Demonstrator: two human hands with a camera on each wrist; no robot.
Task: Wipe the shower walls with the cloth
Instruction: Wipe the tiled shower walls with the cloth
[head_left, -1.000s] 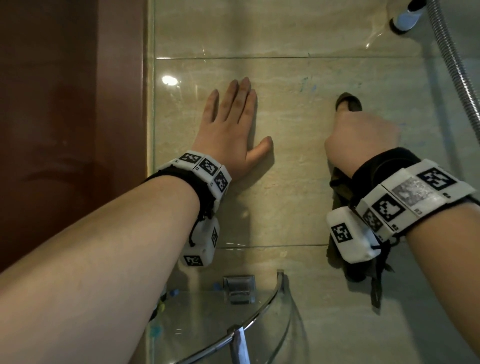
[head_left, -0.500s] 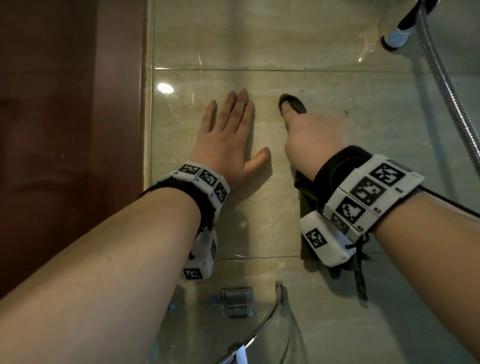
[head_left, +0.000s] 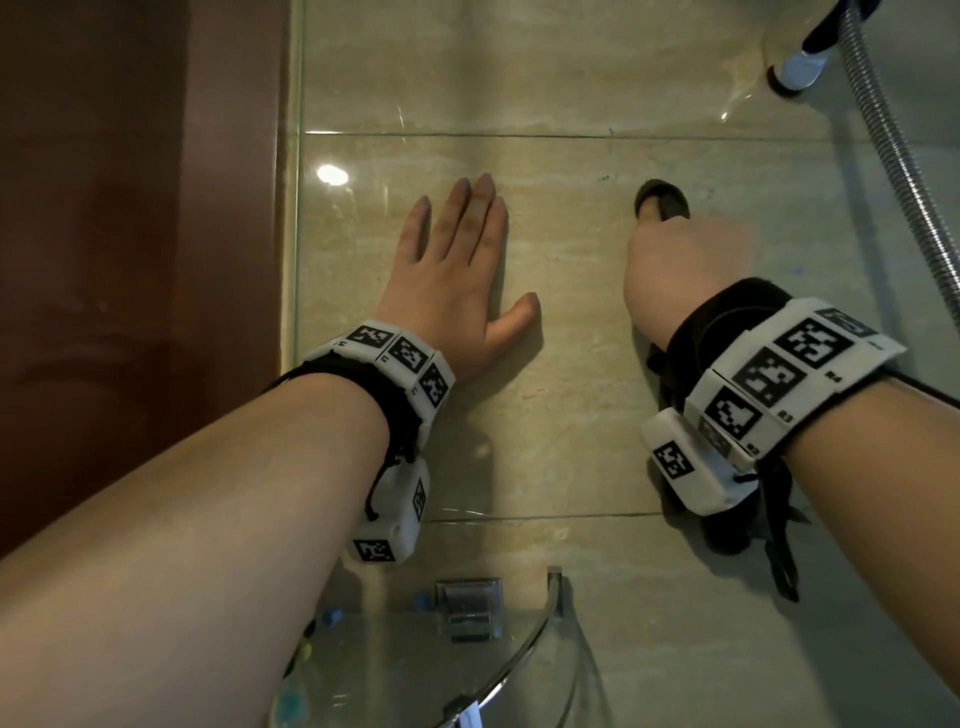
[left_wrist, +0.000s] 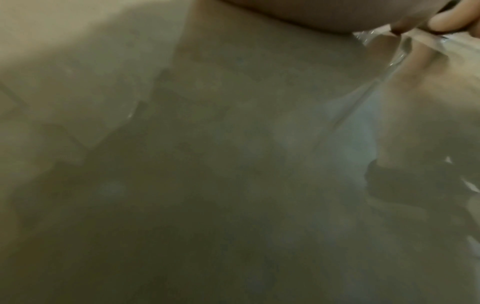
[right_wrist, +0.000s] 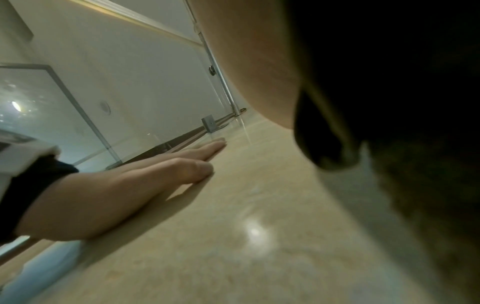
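Mostly, the cloth (head_left: 664, 200) lies under the right hand (head_left: 680, 270), pressed against the wall (head_left: 571, 322).

We see glossy, veined stone wall tiles (head_left: 571, 322). The cloth (head_left: 662, 200) looks dark and matt. The hose (head_left: 904, 171) is ribbed metal.

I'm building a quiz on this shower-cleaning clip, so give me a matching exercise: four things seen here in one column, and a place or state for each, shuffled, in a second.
Column one:
1. left hand
2. cloth
3. shower hose
4. glass corner shelf

Column two:
A. runs down the right side of the wall
B. lies flat on the tiles, fingers straight
C. mounted low, below both wrists
D. dark, gripped by the right hand against the wall

Pairs: 1-B, 2-D, 3-A, 4-C
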